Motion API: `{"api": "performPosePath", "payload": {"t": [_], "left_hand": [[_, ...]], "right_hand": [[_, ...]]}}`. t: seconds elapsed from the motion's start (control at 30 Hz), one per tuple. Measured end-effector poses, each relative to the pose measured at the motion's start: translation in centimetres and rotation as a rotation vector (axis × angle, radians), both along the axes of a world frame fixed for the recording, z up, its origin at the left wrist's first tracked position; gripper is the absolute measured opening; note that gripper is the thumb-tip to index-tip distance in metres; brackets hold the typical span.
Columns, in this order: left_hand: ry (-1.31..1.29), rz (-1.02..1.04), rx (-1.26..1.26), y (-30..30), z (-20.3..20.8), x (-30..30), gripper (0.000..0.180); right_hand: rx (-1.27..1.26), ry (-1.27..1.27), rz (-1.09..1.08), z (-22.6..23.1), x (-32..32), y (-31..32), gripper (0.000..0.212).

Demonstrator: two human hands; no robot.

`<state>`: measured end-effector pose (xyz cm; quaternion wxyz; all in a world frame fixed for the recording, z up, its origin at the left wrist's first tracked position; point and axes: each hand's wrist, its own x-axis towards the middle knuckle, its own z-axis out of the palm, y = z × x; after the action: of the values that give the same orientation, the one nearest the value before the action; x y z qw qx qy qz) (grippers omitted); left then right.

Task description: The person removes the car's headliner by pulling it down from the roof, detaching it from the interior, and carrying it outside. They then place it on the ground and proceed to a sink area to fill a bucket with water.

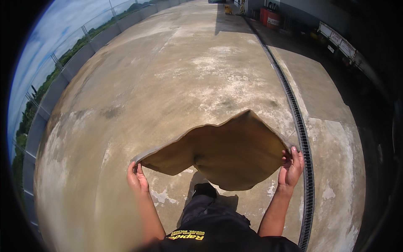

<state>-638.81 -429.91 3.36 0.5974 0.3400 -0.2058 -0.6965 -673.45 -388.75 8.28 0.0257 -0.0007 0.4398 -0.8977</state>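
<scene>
At the lower centre of the frame, one brown, flexible sheet with a thin, pale edge, its material unclear (228,155), hangs between two bare hands, its long axis running left to right. The left hand (137,178) pinches its left corner; the right hand (291,170) grips its right edge, so neither is nearer. Beyond, one dark, slatted drain channel (287,86) crosses the stained concrete floor (168,84) toward the upper right.
</scene>
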Motion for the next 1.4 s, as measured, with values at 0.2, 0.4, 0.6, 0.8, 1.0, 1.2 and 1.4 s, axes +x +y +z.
{"api": "performPosePath", "payload": {"t": [0.2, 0.4, 0.6, 0.8, 1.0, 1.2, 1.4], "left_hand": [[-0.047, 0.026, 0.017, -6.3, -0.4, -18.4, 0.011], [0.019, -0.035, 0.039, -18.2, 1.1, -38.1, 0.010], [-0.052, -0.236, -0.117, -26.1, 5.0, -57.0, 0.014], [-0.117, -0.301, -0.224, -34.1, 5.5, -77.5, 0.020], [-0.032, -0.123, -0.313, -46.1, 7.9, -91.4, 0.012], [-0.465, 0.217, -0.472, -51.8, 7.3, -101.4, 0.029], [-0.908, 0.333, -0.565, -60.6, 2.7, -112.6, 0.035]], "right_hand": [[0.033, -0.009, 0.133, -1.1, -16.1, -16.0, 0.013], [0.011, -0.026, 0.006, 1.9, -34.0, -22.0, 0.013], [-0.080, -0.018, -0.277, -0.8, -49.6, -21.0, 0.011], [-0.107, -0.068, -0.320, -4.3, -66.1, -27.3, 0.008], [-0.134, -0.095, -0.271, -3.5, -87.8, -37.8, 0.006], [-0.006, -0.070, -0.010, 1.5, -104.8, -52.2, 0.007], [-0.042, -0.071, 0.065, -0.2, -122.4, -64.0, 0.006]]}}
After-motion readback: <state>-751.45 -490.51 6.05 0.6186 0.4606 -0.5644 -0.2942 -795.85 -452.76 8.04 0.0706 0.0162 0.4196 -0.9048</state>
